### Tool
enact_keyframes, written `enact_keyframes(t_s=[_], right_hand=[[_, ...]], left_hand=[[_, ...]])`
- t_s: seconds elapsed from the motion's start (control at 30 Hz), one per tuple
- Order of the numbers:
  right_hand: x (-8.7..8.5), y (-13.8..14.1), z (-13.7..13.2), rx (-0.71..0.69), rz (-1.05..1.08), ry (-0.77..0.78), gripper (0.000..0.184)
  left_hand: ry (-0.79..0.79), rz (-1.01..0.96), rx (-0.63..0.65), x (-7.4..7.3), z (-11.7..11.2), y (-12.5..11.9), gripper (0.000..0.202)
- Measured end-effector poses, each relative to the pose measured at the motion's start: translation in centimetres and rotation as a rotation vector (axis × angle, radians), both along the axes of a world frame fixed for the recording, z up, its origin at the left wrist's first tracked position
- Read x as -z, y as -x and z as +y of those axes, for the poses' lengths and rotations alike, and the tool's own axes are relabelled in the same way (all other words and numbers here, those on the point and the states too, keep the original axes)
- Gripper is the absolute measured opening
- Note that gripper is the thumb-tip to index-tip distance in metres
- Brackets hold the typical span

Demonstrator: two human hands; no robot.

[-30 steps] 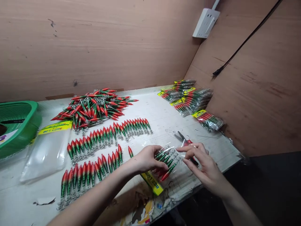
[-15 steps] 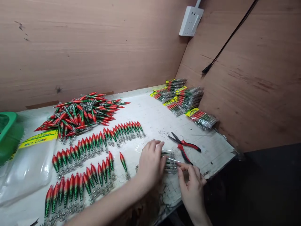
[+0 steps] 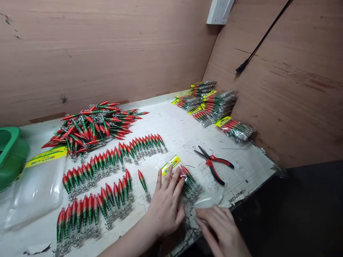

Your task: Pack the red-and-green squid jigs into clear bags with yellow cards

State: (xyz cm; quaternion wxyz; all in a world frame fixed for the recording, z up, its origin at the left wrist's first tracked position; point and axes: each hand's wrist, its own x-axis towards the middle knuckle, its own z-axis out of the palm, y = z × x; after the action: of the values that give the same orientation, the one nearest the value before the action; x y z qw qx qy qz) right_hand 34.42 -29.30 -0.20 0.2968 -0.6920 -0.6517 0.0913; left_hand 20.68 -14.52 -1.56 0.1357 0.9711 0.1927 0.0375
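Observation:
A clear plastic bag of red-and-green lures (image 3: 187, 180) with a yellow label lies on the white table (image 3: 241, 167) near the front edge. My left hand (image 3: 166, 205) lies flat on the bag's left part, fingers stretched out. My right hand (image 3: 219, 225) rests at the table's front edge, its fingers on the bag's open clear end; whether they pinch it I cannot make out. Rows of loose red-and-green lures (image 3: 107, 178) lie to the left of my left hand.
A heap of lures (image 3: 91, 126) sits at the back left. Empty labelled bags (image 3: 40, 178) and a green basket (image 3: 10, 150) are at the far left. Red-handled pliers (image 3: 214, 162) lie right of the bag. Filled bags (image 3: 214, 107) are stacked at the back right by the wooden wall.
The bag has been turned, its yellow label now pointing away from me. My left hand flattened onto it and my right hand dropped to the open end at the table edge.

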Motion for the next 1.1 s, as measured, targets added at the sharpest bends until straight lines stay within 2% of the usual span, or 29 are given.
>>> enact_keyframes(t_s=[0.07, 0.13, 0.23, 0.27, 0.33, 0.43, 0.57, 0.73, 0.8, 0.93, 1.03, 1.1], right_hand=[[-0.3, -1.8, 0.7, 0.014, 0.016, -0.028, 0.017], [0.1, -3.7, 1.7, 0.037, -0.075, -0.042, 0.019], [1.3, -5.8, 3.0, -0.031, -0.177, -0.019, 0.023], [1.6, -6.1, 3.4, -0.064, -0.174, -0.013, 0.023], [1.9, -6.1, 3.9, -0.124, -0.147, -0.017, 0.02], [1.9, -4.9, 4.5, -0.192, -0.136, -0.056, 0.014], [1.9, -3.3, 5.5, -0.196, -0.198, -0.157, 0.011], [2.1, -2.9, 5.9, -0.196, -0.199, -0.2, 0.014], [2.2, -2.9, 5.9, -0.187, -0.195, -0.203, 0.016], [2.4, -2.9, 6.0, -0.19, -0.173, -0.225, 0.015], [2.6, -3.0, 6.0, -0.191, -0.159, -0.236, 0.014], [2.4, -3.0, 5.8, -0.179, -0.158, -0.225, 0.012]], left_hand=[[0.001, -0.03, -0.037, 0.4, -1.5, -1.0, 0.08], [-0.029, -0.056, -0.103, 1.4, -3.2, -2.5, 0.088], [-0.147, -0.044, -0.221, 2.7, -4.5, -4.2, 0.073], [-0.191, -0.041, -0.211, 2.9, -4.3, -4.3, 0.066], [-0.263, -0.043, -0.116, 3.0, -3.4, -3.6, 0.056], [-0.295, -0.043, 0.029, 2.6, -1.6, -1.6, 0.052], [-0.311, -0.066, 0.058, 2.7, -0.2, -0.5, 0.046], [-0.313, -0.2, 0.059, 3.0, -0.3, -0.7, 0.041], [-0.282, -0.247, -0.019, 2.6, -0.8, -0.3, 0.044], [-0.097, -0.251, -0.341, 1.7, -2.5, 1.2, 0.058], [0.114, -0.264, -0.48, 1.5, -3.3, 1.9, 0.057], [0.337, -0.276, -0.544, 1.3, -3.3, 1.9, 0.052]])
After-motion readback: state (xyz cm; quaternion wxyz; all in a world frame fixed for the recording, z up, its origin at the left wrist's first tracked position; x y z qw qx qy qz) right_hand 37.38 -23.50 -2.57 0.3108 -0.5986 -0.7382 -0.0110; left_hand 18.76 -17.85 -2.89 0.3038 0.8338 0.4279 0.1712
